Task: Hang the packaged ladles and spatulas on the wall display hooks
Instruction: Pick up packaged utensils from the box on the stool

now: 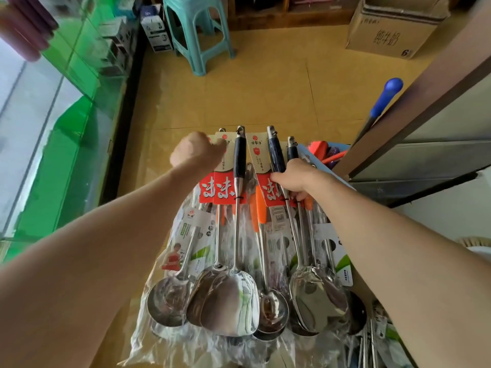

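Packaged ladles and spatulas (233,261) fan out against the tan floor (265,88), bowls nearest the viewer, the right hand (292,176) curled round dark handles on the right, the blurred left hand (198,151) fisted on the upper-left card tops.

Yellow tiled floor (265,83), green glass case (79,62) running along left.
Teal stool (191,5) standing upper centre; cardboard box (393,33) sitting upper right.
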`<state>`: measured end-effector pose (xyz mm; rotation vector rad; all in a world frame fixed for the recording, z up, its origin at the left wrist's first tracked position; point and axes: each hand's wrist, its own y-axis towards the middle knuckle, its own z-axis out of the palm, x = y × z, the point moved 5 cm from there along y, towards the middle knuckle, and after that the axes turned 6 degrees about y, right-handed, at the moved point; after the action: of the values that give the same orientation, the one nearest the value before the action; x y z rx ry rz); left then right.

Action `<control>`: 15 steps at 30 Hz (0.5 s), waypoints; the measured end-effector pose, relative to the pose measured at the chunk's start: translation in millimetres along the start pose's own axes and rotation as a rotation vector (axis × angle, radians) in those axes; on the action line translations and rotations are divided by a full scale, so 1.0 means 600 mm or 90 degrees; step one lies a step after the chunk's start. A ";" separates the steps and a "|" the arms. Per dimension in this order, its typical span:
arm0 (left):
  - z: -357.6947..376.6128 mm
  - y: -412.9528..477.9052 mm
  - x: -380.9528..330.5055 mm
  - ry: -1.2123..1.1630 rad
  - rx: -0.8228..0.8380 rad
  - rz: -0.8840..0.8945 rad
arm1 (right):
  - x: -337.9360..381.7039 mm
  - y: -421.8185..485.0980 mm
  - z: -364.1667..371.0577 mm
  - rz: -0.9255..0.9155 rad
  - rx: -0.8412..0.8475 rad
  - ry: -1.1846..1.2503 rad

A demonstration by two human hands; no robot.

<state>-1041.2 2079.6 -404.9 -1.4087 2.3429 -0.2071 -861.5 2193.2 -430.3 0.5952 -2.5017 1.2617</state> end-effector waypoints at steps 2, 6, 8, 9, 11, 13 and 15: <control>0.003 0.010 0.054 -0.007 -0.018 -0.054 | -0.002 0.001 0.000 0.002 -0.006 0.004; 0.036 -0.002 0.115 -0.001 0.078 -0.111 | 0.005 -0.007 -0.011 -0.005 -0.083 -0.079; 0.041 -0.009 0.122 0.001 0.089 -0.111 | 0.022 -0.018 -0.025 -0.043 -0.198 -0.120; 0.041 -0.012 0.125 -0.001 0.092 -0.111 | 0.034 -0.025 -0.032 -0.071 -0.257 -0.130; 0.039 -0.018 0.137 0.002 0.096 -0.113 | 0.059 -0.037 -0.036 -0.125 -0.334 -0.128; 0.039 -0.027 0.151 0.014 0.104 -0.118 | 0.083 -0.044 -0.028 -0.168 -0.347 -0.117; 0.041 -0.036 0.166 0.019 0.113 -0.122 | 0.105 -0.049 -0.010 -0.204 -0.337 -0.110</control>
<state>-1054.7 1984.2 -446.2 -1.5492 2.1512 -0.4819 -902.6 2167.4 -379.8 0.9400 -2.5820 0.4232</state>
